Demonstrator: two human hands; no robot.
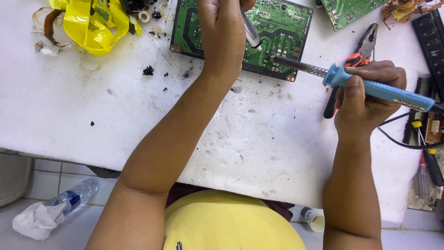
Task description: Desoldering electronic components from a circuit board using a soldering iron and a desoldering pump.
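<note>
A white foam-covered bench (138, 120), pitted and dotted with black crumbs, fills most of the view from above, with a tiled floor below its near edge. On that floor lie a clear plastic bottle (76, 193) beside a crumpled white cloth (37, 220), and a small white tube (313, 219) near the person's yellow shirt. At the far left of the bench sits a heap of yellow plastic film (95, 23) with scraps of ribbon cable around it. A second green board (349, 10) pokes in at the top right, next to a tangle of copper wire (407, 8). Pliers with orange and black handles (358, 60) lie just behind the right hand, and screwdrivers (428, 159) rest at the right edge beside a black cord. The green circuit board (282, 25) lies flat at the top centre, partly hidden by the left hand (224, 34), which is closed around a slim silver pen-like tool (251, 33) whose tip points down at the board. The right hand (367, 95) is wrapped firmly around the blue handle of a soldering iron (370, 87); its dark metal shaft slants left and its tip meets the board's near edge, just beside the silver tool.
</note>
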